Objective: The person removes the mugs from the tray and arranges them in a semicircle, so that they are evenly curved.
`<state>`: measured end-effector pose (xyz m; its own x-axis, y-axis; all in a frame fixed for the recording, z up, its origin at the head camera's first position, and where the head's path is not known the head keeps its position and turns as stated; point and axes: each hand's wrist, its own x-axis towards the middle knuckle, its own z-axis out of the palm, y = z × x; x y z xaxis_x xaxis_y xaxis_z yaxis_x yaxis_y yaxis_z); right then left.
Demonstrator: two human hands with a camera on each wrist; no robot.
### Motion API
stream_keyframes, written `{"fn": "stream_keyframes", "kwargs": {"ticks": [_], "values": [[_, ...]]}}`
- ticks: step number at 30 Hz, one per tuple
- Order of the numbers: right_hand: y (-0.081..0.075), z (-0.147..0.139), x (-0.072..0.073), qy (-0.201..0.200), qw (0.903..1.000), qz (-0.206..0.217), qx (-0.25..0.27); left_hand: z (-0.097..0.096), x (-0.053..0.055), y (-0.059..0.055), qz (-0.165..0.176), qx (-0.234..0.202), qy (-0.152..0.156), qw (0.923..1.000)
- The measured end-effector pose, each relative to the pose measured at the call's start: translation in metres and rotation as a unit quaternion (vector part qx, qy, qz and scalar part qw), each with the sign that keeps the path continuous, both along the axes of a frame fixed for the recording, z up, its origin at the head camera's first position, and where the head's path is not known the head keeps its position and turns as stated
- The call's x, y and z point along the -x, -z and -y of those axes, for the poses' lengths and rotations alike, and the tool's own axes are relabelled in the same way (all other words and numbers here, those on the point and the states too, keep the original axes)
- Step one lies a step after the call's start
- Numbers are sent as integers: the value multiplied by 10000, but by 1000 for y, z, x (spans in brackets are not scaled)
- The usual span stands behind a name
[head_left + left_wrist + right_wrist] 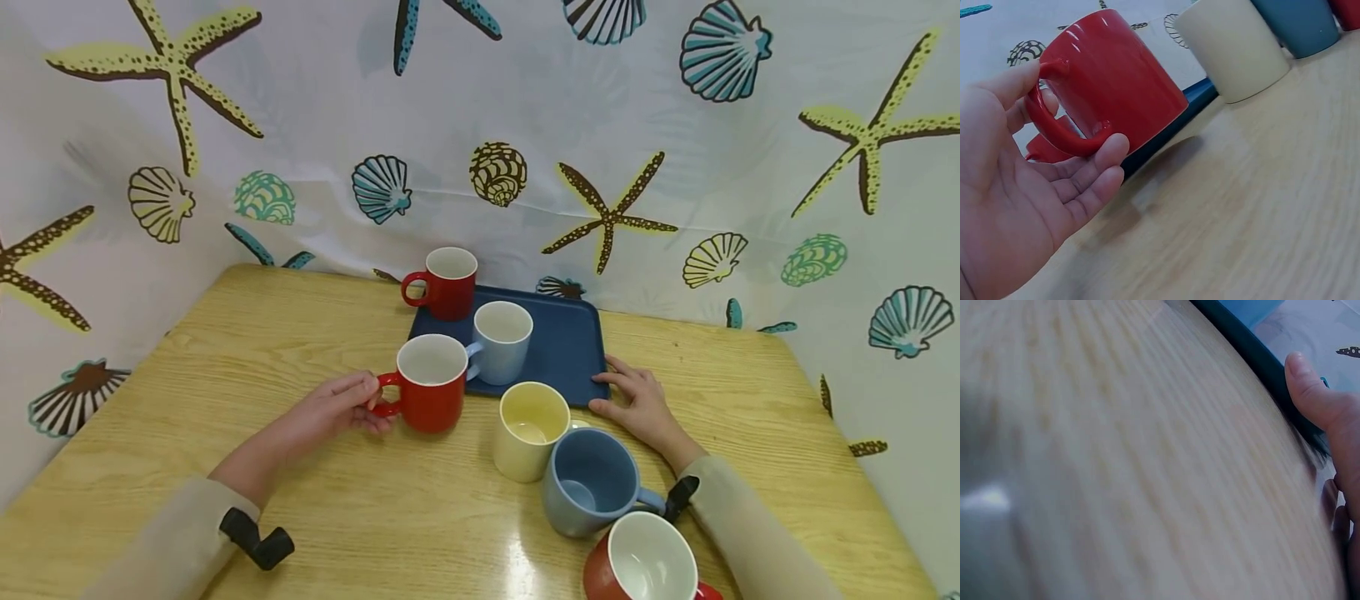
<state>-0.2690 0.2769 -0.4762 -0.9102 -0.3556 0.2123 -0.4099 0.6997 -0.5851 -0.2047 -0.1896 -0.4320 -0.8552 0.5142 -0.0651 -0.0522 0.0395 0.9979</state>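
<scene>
My left hand (341,406) pinches the handle of a red mug (433,400) with a white inside. In the left wrist view this mug (1116,81) is upright relative to the table and held just above it, its shadow falling below. On the dark blue tray (566,346) stand another red mug (453,287), at the back left, and a light blue mug (504,342), partly behind the held one. My right hand (637,400) touches the tray's near right corner with its fingers fairly straight; in the right wrist view the thumb (1310,390) lies along the tray's edge.
A pale yellow mug (531,433), a grey-blue mug (588,483) and a red mug with a white inside (648,558) stand in a slanting row on the wooden table (360,517). Behind the table hangs a shell-patterned cloth (442,108).
</scene>
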Motion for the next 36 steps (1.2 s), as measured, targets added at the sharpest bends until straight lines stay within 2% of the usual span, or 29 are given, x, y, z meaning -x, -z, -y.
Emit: {"fn": "stream_keyframes", "kwargs": {"ticks": [6,11,23,29,36], "values": [[1,1,-1,-6,10000,-9,28,-11,-10,5,1,-118,123,9999],[2,0,-1,-17,10000,-59,29,-19,-13,8,52,-256,237,9994],[2,0,1,-68,9999,-132,18,-28,-11,11,157,-129,310,9993],[1,0,0,-52,9999,-115,2,-30,-9,14,90,-60,407,9991],[1,0,0,-36,9999,-148,17,-29,-7,14,165,90,605,9980]]}}
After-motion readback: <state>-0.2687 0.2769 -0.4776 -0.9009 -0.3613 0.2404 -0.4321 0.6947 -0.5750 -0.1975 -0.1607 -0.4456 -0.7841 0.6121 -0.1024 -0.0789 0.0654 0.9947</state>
